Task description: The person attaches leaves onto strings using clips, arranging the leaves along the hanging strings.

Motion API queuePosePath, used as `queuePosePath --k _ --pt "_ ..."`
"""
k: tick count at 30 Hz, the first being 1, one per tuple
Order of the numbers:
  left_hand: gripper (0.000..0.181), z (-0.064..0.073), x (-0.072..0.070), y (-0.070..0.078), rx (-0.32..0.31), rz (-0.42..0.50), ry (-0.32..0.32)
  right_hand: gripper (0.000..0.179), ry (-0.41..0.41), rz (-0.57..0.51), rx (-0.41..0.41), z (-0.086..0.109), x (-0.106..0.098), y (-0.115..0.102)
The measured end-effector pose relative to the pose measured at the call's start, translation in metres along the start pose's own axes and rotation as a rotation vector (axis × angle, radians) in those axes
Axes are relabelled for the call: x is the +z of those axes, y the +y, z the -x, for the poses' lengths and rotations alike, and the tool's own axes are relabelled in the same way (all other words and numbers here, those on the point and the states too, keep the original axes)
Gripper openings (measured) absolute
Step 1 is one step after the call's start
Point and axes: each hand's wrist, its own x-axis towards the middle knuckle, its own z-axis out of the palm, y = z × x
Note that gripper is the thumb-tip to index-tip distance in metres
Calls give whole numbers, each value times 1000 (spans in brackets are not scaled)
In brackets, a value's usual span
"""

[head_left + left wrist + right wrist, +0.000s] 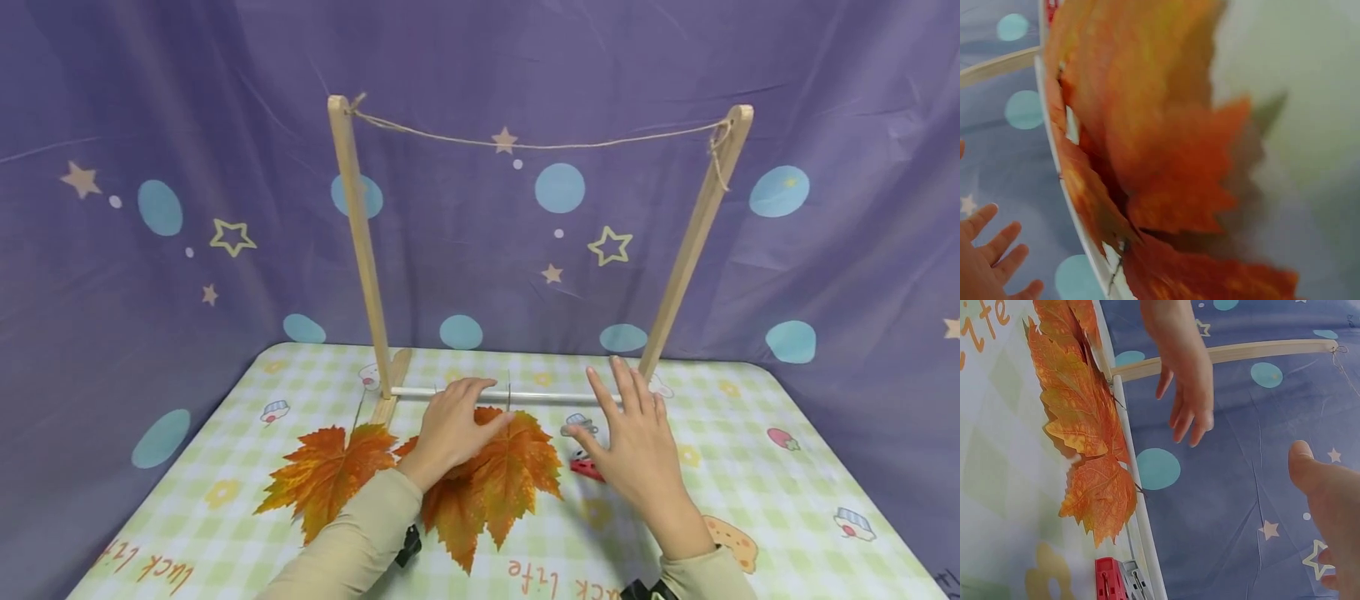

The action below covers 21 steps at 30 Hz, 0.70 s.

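Orange artificial maple leaves lie on the checked tablecloth: one leaf [330, 475] at the left, others [517, 467] overlapping in the middle. My left hand [453, 429] hovers above the middle leaves, fingers loosely bent and holding nothing. To the right, my right hand [637, 446] is held with fingers spread, also without anything in it. Beside its thumb, red and grey clothespins [587, 467] lie on the cloth; the right wrist view shows the red clothespin [1109, 579] beside a grey one [1135, 579]. A twine line [540, 147] sags between two wooden posts above.
The left wooden post [358, 233] and right wooden post [697, 237] stand toward the table's back, joined low down by a white rod [555, 397]. A purple curtain [480, 50] hangs behind. The green checked tablecloth [757, 467] covers the table.
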Motion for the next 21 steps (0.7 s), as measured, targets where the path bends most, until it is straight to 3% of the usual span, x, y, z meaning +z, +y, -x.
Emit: queuePosePath --k 10,16,21 --pt "56 -13 10 -9 -14 51 -96 84 20 -4 9 -3 -3 2" --pt "45 -20 20 -10 -16 55 -84 82 24 -9 6 -3 -5 1" --pt "42 -24 27 -10 -65 153 -81 80 15 -18 5 -2 -3 -1"
